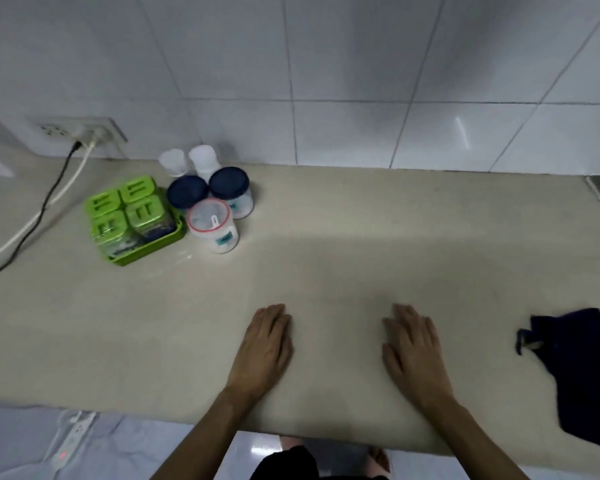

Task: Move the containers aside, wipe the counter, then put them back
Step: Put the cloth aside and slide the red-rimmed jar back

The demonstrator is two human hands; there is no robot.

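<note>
Head view, looking down at a pale stone bench set against a white tiled wall.

The landmark is a green tray at the back left of the bench, holding four green-lidded square tubs packed tightly together. Just right of the tray, touching or nearly touching one another, stand two blue-lidded jars and, in front of them, a clear jar with a red-rimmed lid. Behind these, against the wall, are two small white cups. Left of the tray, two cables run to a wall socket.

Well to the right of the tray and nearer the bench's front edge, the left hand and right hand lie flat, palms down, fingers extended, gripping nothing. Far right of the tray, near the front edge, lies a crumpled dark blue cloth, soft and limp.

Judging by looks, the jars are light rigid plastic, smooth-sided and possibly slippery; each is best gripped around its body rather than by the lid, which may lift off. The tray likely moves as one load, taken by its opposite rims, kept level so the tubs do not shift.
</note>
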